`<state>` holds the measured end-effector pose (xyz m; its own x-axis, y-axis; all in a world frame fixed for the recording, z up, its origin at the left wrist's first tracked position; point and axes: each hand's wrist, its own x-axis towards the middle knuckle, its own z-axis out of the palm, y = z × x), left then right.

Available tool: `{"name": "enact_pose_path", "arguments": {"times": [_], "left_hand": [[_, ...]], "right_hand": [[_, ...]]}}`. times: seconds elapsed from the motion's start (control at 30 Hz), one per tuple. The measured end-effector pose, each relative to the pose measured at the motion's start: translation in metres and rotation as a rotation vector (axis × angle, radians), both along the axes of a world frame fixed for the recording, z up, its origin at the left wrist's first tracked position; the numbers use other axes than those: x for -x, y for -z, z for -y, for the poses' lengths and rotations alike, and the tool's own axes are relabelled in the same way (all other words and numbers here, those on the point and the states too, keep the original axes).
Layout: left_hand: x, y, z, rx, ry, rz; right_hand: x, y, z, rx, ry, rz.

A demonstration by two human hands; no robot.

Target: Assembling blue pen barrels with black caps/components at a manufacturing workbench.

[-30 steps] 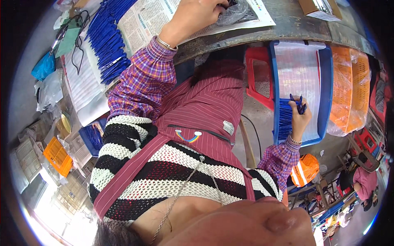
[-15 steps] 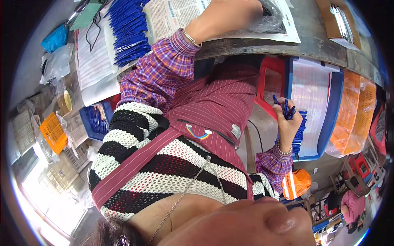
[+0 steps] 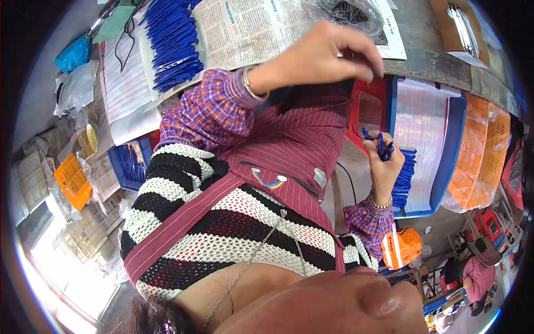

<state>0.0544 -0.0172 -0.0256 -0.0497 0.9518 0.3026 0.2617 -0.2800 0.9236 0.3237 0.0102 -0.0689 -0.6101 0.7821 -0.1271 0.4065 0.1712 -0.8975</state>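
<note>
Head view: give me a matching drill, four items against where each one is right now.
Items:
1. blue pens
2. row of blue pens
3. orange basket
4. clear bag of dark parts

Places:
A. on the newspaper at the top edge
B. gripped in the right hand
C. far left, among the boxes
D. laid out on the white sheet, upper left

Pairs: 1-B, 2-D, 3-C, 4-A

— What do we have in our right hand [image 3: 384,167]?

— A few slim dark blue pieces [image 3: 381,148], bunched upright between our fingers, tips fanning slightly apart.

— Where do they sit against the blue tray [image 3: 445,183]?

— Just beside its near edge, above the row of matching blue pieces [image 3: 405,177] lying flat in that tray.

— And our left hand [image 3: 325,55]?

— Curled, fingers bent down, up from the tray; whether it grips anything we cannot tell.
</note>
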Motion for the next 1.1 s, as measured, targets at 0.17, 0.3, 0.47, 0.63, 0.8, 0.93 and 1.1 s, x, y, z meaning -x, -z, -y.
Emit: {"name": "enact_pose_path", "arguments": {"times": [0.17, 0.3, 0.47, 0.63, 0.8, 0.93, 1.1], "left_hand": [[-0.041, 0.018, 0.016, 0.276, 0.215, 0.298], [-0.052, 0.029, 0.020, 0.351, 0.299, 0.339], [-0.049, 0.031, 0.020, 0.402, 0.373, 0.258], [-0.047, 0.036, 0.019, 0.339, 0.412, 0.161], [-0.045, 0.037, 0.019, 0.278, 0.356, 0.070], [-0.043, 0.041, 0.018, 0.277, 0.346, 0.075], [-0.035, 0.038, 0.018, 0.285, 0.357, 0.050]], "right_hand": [[0.011, -0.018, 0.008, 0.068, -0.088, -0.062], [0.014, -0.015, 0.010, 0.002, -0.105, -0.158], [0.008, -0.013, 0.009, 0.071, -0.082, -0.083], [0.008, -0.014, 0.009, 0.089, -0.078, -0.061], [0.007, -0.012, 0.009, 0.125, -0.035, -0.105], [0.005, -0.011, 0.008, 0.129, -0.034, -0.064], [0.003, -0.007, 0.008, 0.149, -0.008, -0.037]]}}
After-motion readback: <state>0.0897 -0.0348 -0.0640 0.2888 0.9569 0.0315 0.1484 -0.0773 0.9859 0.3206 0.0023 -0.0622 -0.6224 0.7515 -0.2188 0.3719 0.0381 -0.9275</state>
